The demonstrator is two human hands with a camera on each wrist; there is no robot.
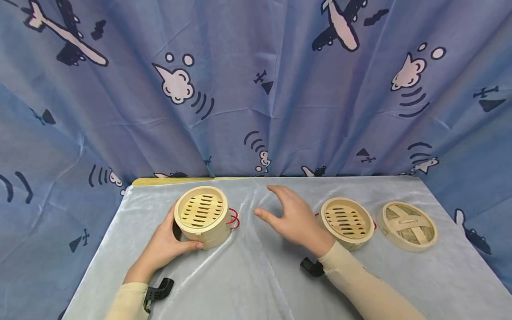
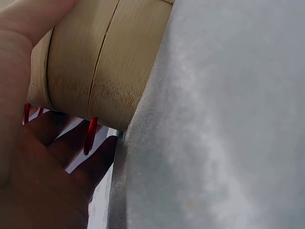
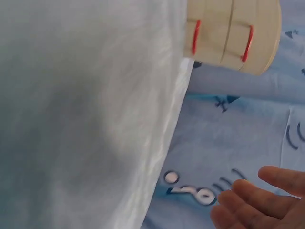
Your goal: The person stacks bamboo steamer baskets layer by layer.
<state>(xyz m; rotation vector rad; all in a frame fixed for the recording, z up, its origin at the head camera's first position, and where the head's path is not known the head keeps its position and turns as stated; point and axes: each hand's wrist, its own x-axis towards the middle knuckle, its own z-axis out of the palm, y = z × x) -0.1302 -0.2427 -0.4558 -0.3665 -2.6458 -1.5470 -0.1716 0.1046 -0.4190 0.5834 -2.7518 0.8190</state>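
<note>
A stack of round bamboo steamer baskets stands on the left part of the table, its slatted floor facing up and red loops at its side. My left hand holds this stack from the left, thumb at the front and fingers round the far side. Seen from the left wrist, the bamboo wall shows seams between tiers, with the fingers beyond it. Between this stack and a second bamboo steamer basket, my right hand hovers with nothing in it, thumb and fingers spread apart. The right wrist view shows its fingers extended.
A woven bamboo lid with a crossed strap lies at the far right, beside the second basket. A pale grey cloth covers the table. Behind the table hangs a blue curtain printed with airplanes.
</note>
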